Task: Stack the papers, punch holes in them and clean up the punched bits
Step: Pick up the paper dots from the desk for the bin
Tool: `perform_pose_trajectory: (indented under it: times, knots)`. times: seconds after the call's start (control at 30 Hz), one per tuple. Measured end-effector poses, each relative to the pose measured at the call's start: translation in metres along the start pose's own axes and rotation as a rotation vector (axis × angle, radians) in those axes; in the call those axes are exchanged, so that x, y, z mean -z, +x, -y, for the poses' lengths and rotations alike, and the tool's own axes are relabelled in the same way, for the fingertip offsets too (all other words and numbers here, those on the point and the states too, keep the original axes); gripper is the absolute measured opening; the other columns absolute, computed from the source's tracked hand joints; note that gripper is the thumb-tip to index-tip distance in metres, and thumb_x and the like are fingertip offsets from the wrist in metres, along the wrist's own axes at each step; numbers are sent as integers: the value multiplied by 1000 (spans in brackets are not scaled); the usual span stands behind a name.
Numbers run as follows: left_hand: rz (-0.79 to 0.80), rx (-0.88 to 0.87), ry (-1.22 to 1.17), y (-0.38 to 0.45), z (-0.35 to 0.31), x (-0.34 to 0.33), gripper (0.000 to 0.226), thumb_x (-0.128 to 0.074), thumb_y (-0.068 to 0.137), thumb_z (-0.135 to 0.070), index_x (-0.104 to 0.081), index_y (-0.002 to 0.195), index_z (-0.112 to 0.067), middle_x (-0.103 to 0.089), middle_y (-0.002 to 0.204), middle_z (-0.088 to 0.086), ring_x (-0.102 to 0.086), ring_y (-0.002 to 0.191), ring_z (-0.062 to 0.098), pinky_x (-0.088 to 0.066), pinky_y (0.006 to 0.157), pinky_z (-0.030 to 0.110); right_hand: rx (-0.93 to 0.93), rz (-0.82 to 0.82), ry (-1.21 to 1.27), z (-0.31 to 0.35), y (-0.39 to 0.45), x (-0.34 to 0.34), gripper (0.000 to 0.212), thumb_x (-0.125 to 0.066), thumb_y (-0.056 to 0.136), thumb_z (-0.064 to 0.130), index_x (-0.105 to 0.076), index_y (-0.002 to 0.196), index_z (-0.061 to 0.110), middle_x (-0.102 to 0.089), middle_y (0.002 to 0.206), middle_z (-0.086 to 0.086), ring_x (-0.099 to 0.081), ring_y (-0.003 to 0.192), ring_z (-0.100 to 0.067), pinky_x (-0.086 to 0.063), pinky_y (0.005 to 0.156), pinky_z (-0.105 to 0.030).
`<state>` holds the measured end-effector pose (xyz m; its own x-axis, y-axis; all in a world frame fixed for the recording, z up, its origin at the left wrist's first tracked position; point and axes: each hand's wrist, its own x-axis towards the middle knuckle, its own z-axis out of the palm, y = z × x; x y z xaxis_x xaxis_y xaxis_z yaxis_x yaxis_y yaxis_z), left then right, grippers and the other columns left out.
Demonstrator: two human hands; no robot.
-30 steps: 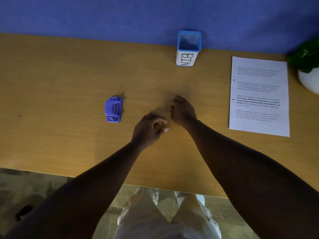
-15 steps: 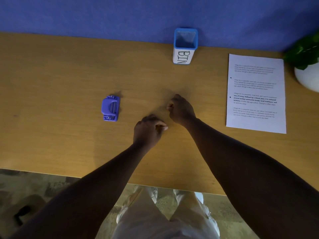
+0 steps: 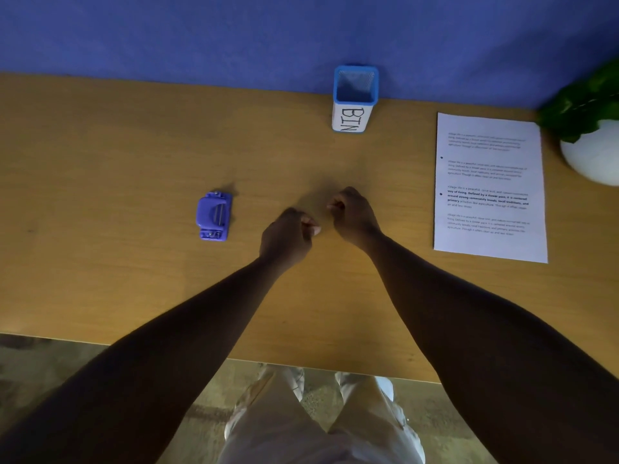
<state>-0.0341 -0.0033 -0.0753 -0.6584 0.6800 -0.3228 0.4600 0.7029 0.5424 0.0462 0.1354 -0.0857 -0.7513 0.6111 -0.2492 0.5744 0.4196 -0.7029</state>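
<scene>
My left hand (image 3: 288, 236) and my right hand (image 3: 353, 216) rest close together on the wooden desk (image 3: 117, 145), both curled with the fingertips pinched in. Any punched bits between the fingers are too small to see. A purple hole punch (image 3: 214, 216) lies on the desk to the left of my left hand, apart from it. The printed papers (image 3: 489, 189) lie flat at the right, with two small holes along their left edge. A blue-rimmed white cup marked BIN (image 3: 355, 98) stands at the back, beyond my right hand.
A white pot with a green plant (image 3: 593, 152) sits at the far right, next to the papers. A blue wall panel (image 3: 201, 35) runs along the back of the desk. The desk's front edge is near my legs.
My left hand's fingers have curled in tighter. Both hands stay in about the same spot on the desk; the punch, bin and papers have not moved.
</scene>
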Motion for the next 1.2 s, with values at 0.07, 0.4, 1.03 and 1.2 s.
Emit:
perform_pose_trajectory:
  times: [0.07,0.4,1.03,1.2]
  knots:
    - [-22,12,-44,13,-5,8,9,-62,93,-32,-70,97,-32,-63,108,-7,-64,98,17,-49,76,30,-8,-77,43,5,3,6,8,-56,93,11,-64,96,9,-60,104,-4,-59,91,-18,-49,75,-30]
    - [-177,-130,-226,94,-64,65,9,-64,94,-30,-72,97,-29,-69,102,-12,-60,90,0,-52,84,26,158,-418,122,43,44,67,14,-61,93,12,-64,103,3,-66,105,-13,-63,95,-20,-53,78,-28]
    - [-212,-56,-85,195,-133,105,18,-63,84,-33,-77,78,-22,-72,74,-5,-70,75,16,-47,59,25,44,-223,-235,63,149,144,24,-52,93,13,-71,109,9,-70,112,-9,-64,103,-21,-31,57,-12]
    - [-175,-64,-37,194,-135,105,21,-66,85,-35,-80,95,-24,-77,95,-5,-70,87,15,-60,75,35,20,-242,-276,64,150,147,21,-56,93,17,-71,102,5,-71,104,-10,-65,96,-21,-38,61,-10]
